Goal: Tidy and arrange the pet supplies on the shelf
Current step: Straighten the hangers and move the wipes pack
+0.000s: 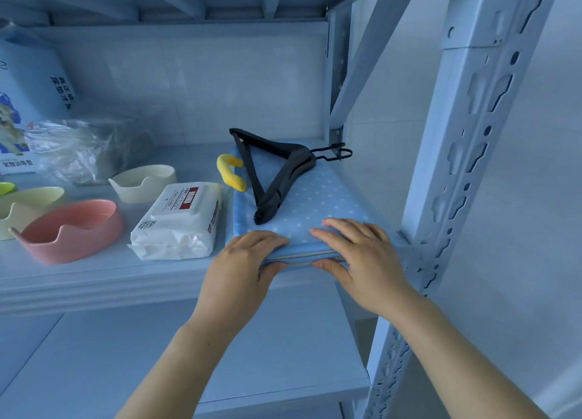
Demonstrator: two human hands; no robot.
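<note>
- Mat (315, 198): blue with white dots, folded flat at the right end of the shelf (94, 280). The left hand (242, 261) and right hand (362, 261) pinch its near edge.
- Hangers (274, 179): black, stacked, lying on the mat with hooks pointing right.
- Toy (231, 173): yellow and curved, at the mat's far left corner.
- Wipes (182, 217): white pack with a red label, flat, just left of the mat.
- Pink bowl (72, 229): upright, left of the wipes.
- Cream bowl (145, 182): upright, behind the wipes.
- Pad pack (28, 103): dog picture, standing far left.

The blue bag (31, 81) is showing Chinese print, seemingly "宠物训导垫" at its foot, while the wipes pack (179, 220) is carrying a red label (189, 198) too blurred to read.
</note>
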